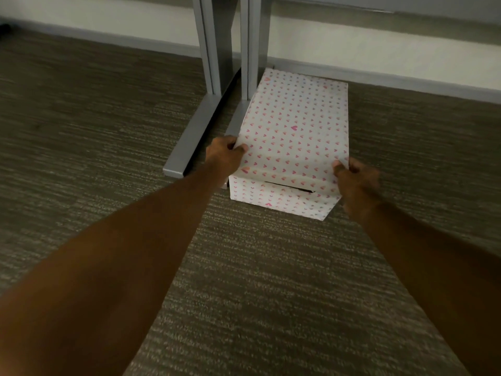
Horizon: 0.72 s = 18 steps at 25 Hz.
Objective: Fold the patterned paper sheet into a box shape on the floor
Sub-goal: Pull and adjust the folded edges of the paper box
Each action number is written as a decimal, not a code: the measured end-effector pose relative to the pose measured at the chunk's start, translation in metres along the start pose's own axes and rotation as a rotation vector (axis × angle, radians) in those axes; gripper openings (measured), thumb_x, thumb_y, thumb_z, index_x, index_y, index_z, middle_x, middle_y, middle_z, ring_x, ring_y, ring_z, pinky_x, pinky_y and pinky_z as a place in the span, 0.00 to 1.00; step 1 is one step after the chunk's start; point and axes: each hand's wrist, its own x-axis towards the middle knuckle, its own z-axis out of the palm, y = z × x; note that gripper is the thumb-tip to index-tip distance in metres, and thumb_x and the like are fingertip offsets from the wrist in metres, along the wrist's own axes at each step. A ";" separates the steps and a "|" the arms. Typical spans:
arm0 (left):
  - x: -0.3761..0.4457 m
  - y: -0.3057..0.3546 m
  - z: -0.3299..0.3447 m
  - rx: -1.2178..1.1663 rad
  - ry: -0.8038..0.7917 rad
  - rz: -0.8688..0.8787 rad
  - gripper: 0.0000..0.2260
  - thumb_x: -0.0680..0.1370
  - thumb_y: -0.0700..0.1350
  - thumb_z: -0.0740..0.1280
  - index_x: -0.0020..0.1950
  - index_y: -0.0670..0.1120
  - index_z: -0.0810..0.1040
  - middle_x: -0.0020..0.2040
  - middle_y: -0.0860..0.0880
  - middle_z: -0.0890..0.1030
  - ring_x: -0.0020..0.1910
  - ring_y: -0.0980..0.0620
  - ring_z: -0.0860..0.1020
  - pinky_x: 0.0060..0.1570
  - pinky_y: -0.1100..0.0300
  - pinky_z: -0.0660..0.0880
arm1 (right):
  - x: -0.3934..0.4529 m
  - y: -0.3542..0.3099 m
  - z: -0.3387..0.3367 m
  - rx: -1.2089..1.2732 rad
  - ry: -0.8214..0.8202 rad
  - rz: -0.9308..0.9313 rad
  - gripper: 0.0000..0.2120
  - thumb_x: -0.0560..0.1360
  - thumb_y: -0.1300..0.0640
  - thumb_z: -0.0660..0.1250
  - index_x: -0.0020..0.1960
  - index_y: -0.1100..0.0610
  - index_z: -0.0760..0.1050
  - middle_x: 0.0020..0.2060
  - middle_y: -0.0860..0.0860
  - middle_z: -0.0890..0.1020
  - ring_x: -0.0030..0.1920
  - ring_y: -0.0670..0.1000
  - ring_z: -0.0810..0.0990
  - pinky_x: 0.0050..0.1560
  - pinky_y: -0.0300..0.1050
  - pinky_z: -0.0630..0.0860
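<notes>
The patterned paper sheet (pixel 295 131), white with small pink hearts, forms a box-like block standing on the carpet. Its near end flap hangs down, with a dark slit showing under the top edge. My left hand (pixel 223 154) pinches the near left corner of the top face, thumb on top. My right hand (pixel 355 177) grips the near right corner, thumb pressed on the paper. Both arms stretch forward from the bottom of the view.
Two grey metal table legs (pixel 214 50) with flat feet (pixel 187 142) stand just left of the box, touching or nearly touching its left side. A white wall with a grey baseboard (pixel 406 82) runs behind. Brown striped carpet (pixel 257 280) covers the floor.
</notes>
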 end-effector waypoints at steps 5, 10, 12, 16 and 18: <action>-0.001 -0.006 -0.004 0.057 -0.012 0.021 0.16 0.77 0.48 0.67 0.64 0.45 0.79 0.59 0.45 0.81 0.57 0.44 0.80 0.58 0.47 0.78 | 0.002 0.002 0.004 -0.009 -0.042 -0.026 0.13 0.79 0.55 0.65 0.62 0.54 0.77 0.51 0.47 0.79 0.51 0.48 0.79 0.42 0.40 0.78; 0.004 -0.010 -0.009 0.052 -0.001 0.027 0.18 0.78 0.48 0.66 0.67 0.45 0.76 0.62 0.44 0.80 0.59 0.45 0.78 0.58 0.53 0.76 | -0.002 0.005 0.011 -0.026 0.002 -0.062 0.12 0.77 0.56 0.67 0.60 0.55 0.78 0.44 0.43 0.79 0.42 0.41 0.79 0.34 0.32 0.76; 0.003 -0.010 -0.010 0.048 -0.005 0.039 0.19 0.79 0.47 0.65 0.68 0.45 0.75 0.63 0.44 0.79 0.60 0.45 0.78 0.59 0.53 0.76 | -0.003 0.006 0.011 -0.017 -0.018 -0.066 0.12 0.77 0.56 0.68 0.60 0.55 0.79 0.41 0.40 0.78 0.40 0.37 0.77 0.30 0.29 0.74; 0.001 -0.010 -0.011 0.099 -0.002 0.056 0.19 0.79 0.48 0.64 0.69 0.44 0.73 0.64 0.43 0.78 0.60 0.45 0.78 0.58 0.53 0.76 | -0.004 0.004 0.010 -0.033 -0.033 -0.084 0.13 0.77 0.55 0.68 0.60 0.55 0.79 0.44 0.42 0.80 0.45 0.43 0.80 0.35 0.31 0.77; 0.000 -0.010 -0.011 0.138 0.000 0.074 0.20 0.79 0.48 0.64 0.70 0.44 0.73 0.65 0.43 0.78 0.60 0.45 0.78 0.54 0.58 0.76 | -0.005 0.002 0.010 -0.076 -0.030 -0.085 0.14 0.77 0.54 0.68 0.62 0.56 0.78 0.52 0.48 0.82 0.52 0.48 0.81 0.45 0.40 0.80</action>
